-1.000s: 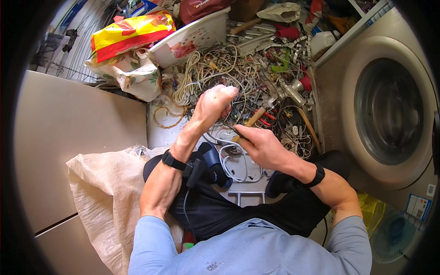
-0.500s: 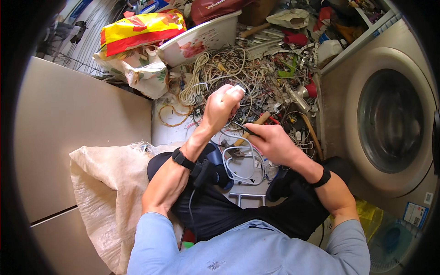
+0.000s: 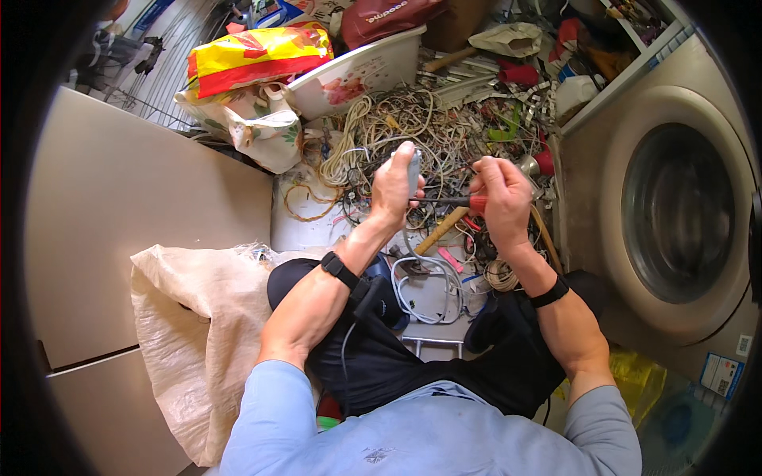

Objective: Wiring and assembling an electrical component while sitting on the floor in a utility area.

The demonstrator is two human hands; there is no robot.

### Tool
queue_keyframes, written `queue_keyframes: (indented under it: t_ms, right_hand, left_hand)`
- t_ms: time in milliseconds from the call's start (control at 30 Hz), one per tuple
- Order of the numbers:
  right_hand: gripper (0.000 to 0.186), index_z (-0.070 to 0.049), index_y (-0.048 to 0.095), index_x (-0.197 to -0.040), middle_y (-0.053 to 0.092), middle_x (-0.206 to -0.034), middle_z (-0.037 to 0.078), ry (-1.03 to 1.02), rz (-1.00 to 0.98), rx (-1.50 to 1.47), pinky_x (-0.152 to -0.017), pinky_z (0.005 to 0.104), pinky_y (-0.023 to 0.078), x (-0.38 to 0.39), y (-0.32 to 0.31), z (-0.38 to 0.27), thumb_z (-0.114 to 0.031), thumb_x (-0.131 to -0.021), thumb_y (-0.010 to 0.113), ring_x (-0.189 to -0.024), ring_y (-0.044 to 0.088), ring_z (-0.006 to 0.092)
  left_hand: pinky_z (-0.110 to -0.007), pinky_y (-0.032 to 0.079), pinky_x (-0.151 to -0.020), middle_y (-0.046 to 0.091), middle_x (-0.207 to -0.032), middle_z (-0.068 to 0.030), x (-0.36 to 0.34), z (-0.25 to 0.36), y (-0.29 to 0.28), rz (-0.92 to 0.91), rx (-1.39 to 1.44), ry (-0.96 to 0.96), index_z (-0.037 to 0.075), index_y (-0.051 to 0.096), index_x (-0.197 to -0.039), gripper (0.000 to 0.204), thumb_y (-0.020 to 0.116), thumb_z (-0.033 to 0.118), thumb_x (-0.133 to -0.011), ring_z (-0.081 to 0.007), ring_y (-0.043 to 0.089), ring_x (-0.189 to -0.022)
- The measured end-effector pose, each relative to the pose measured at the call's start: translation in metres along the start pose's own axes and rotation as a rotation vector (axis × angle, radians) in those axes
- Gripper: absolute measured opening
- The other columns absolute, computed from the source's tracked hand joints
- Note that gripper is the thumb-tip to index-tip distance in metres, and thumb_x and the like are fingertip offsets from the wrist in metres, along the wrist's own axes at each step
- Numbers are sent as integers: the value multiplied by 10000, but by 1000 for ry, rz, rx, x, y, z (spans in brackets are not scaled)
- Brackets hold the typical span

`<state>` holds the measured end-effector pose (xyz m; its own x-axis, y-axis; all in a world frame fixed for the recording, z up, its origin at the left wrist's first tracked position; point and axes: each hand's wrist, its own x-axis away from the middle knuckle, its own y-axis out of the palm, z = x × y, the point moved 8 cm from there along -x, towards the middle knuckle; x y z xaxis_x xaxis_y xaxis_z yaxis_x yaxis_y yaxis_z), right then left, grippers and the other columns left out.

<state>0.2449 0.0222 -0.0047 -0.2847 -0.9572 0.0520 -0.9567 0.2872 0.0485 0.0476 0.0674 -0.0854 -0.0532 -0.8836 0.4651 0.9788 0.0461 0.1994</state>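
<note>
My left hand point(image 3: 393, 190) is closed around a small light-grey plastic block point(image 3: 413, 173), whose kind I cannot make out. My right hand point(image 3: 506, 198) grips a screwdriver with a red handle point(image 3: 477, 204). Its dark shaft point(image 3: 444, 201) points left, and the end reaches the lower part of the block by my left fingers; whether it touches is hidden. Below my hands a pale grey cable point(image 3: 402, 297) lies in loops, one length running up toward the block. A wooden-handled hammer point(image 3: 441, 231) lies under the screwdriver.
Tangled wires point(image 3: 429, 119) and scrap pile up ahead. A white tub point(image 3: 357, 75) and plastic bags point(image 3: 262, 59) stand at the far left. A washing machine point(image 3: 679, 206) bounds the right side, a beige cabinet point(image 3: 151, 206) the left. A woven sack point(image 3: 190, 333) lies beside my left leg.
My right hand has moved up and right, and the screwdriver now lies level with its red handle visible. My left hand has turned, showing the block's grey side.
</note>
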Motion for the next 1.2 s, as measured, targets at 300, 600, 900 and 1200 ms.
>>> queue_keyframes:
  t_ms: [300,600,900,1200]
  right_hand:
    - [294,-19,649,-898,631,-749,30,-182,56,-33,-556,264,493,-13,-17,-7,-253,-1056,568,-598,589,118]
    - [199,-19,610,-855,628,-733,34,-548,-29,261,-532,257,474,11,13,-41,-113,-939,764,-577,618,118]
    - [232,-39,560,-980,562,-734,2,-301,-103,350,-574,253,422,5,11,-22,-100,-934,779,-674,505,55]
    - [166,-39,577,-976,606,-770,-20,-280,-47,198,-602,226,419,-5,1,-16,-144,-1007,701,-670,505,35]
  left_hand:
    - [-265,408,-418,605,-745,-61,3,13,14,23,100,75,65,585,-1040,587,552,645,-959,-139,562,-562]
    - [-272,386,-369,608,-709,-93,3,-11,5,-10,91,-275,84,601,-1011,594,583,670,-917,-178,551,-498]
    - [-274,389,-356,614,-719,-99,-2,-4,-1,-27,76,-273,65,591,-1010,609,564,668,-930,-180,572,-506]
    - [-274,389,-362,597,-762,-114,-7,-2,0,28,124,-121,47,583,-1068,660,565,690,-921,-189,561,-528]
